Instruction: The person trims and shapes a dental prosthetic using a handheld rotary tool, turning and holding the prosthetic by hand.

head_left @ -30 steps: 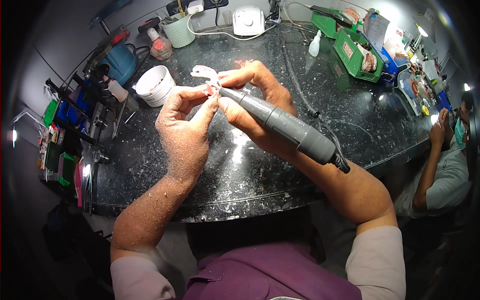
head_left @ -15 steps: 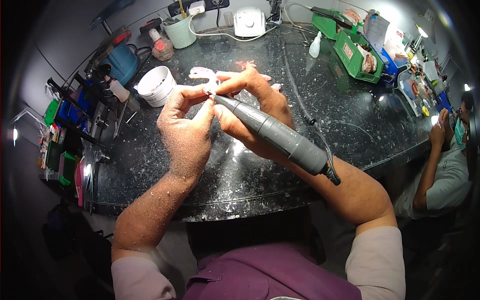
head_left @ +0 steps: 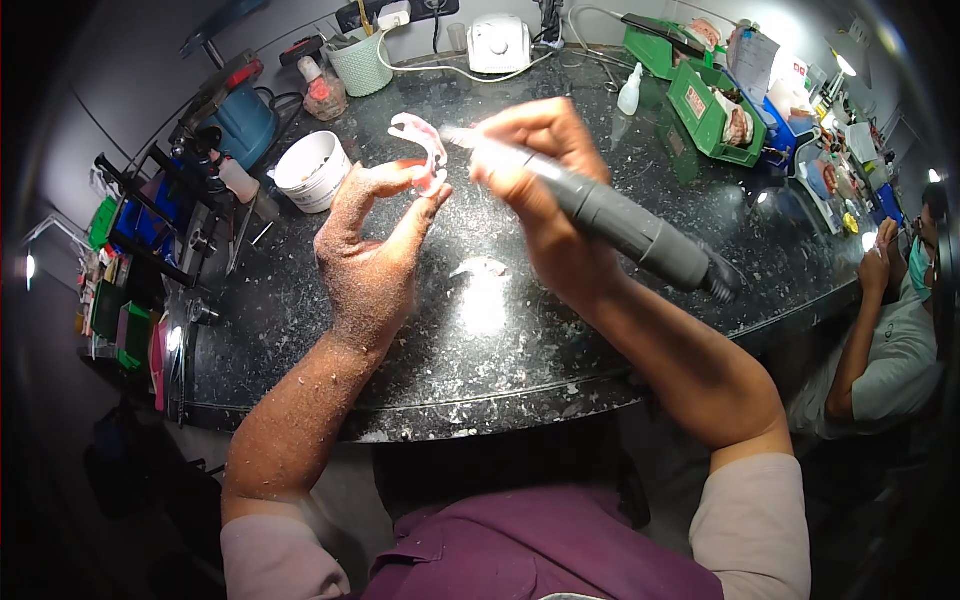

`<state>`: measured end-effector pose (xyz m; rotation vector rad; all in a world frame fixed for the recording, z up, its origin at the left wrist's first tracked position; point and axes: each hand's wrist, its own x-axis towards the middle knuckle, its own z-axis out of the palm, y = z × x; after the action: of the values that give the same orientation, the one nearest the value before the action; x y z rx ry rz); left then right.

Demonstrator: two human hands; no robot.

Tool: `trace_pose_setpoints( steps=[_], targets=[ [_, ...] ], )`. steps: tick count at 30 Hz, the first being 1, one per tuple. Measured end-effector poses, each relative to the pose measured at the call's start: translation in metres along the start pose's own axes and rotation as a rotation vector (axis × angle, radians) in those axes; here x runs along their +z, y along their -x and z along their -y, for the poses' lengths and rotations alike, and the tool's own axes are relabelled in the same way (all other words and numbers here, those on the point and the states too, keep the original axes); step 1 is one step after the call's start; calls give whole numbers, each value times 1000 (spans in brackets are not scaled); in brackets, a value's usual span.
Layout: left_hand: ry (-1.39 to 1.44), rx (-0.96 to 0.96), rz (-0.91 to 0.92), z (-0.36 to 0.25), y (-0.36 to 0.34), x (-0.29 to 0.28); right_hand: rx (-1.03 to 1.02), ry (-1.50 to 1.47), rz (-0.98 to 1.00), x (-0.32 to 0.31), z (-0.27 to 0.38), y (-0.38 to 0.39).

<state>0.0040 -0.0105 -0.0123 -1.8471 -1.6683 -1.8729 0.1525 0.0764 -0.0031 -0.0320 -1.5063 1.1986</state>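
Head view: the tip of the grey handpiece (head_left: 610, 215) is blurred, so contact with the denture (head_left: 422, 150) cannot be told. The denture, a curved pink and white piece, is pinched between thumb and fingers of the left hand (head_left: 375, 250), above the dark speckled counter (head_left: 480, 340) and right of the white cup (head_left: 312, 170). The handpiece is gripped by the closed right hand (head_left: 535, 190). Bare counter is seen below the denture, toward the near edge.
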Motion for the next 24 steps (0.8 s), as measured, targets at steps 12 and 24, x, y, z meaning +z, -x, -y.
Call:
trace_pose_setpoints(
  steps=[12, 24],
  targets=[
    [701, -362, 104, -13, 0, 6, 341, -248, -143, 2, -7, -2],
    [313, -239, 5, -9, 0, 4, -118, 293, -46, 15, 0, 9]
  ],
)
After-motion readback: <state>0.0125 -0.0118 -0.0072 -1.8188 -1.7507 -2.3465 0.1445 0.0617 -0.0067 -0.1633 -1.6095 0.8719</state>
